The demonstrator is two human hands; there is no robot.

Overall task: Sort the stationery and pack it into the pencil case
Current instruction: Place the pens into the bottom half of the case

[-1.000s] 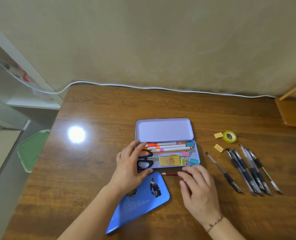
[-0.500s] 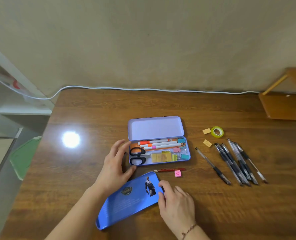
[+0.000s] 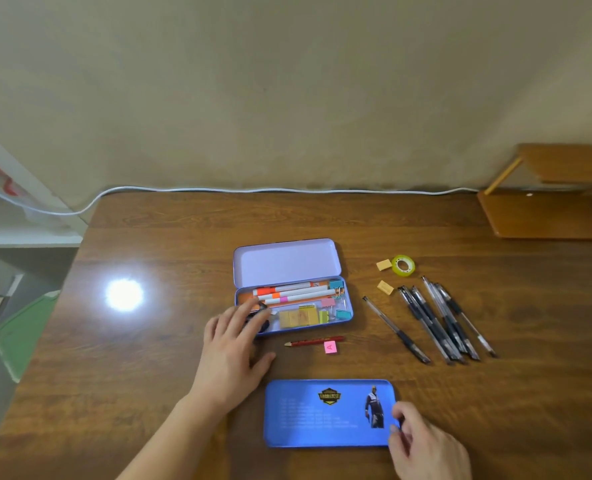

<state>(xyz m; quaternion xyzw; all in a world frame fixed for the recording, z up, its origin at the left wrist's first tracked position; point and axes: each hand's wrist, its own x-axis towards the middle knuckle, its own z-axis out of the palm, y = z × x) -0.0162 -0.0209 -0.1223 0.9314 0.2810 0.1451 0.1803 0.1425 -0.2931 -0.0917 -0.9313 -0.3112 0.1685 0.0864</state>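
The blue tray point(image 3: 325, 414) is pinched at its right end by the right hand point(image 3: 426, 445). It lies flat, long side left to right. The open pencil case point(image 3: 289, 292) is up and left of that grip. Its left end is touched by the flat left hand point(image 3: 233, 344).

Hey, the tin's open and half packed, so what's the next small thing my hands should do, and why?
Probably leave the blue tray and send the right hand to the red pencil. It lies loose just in front of the open pencil case, and the black pens are unpacked too.
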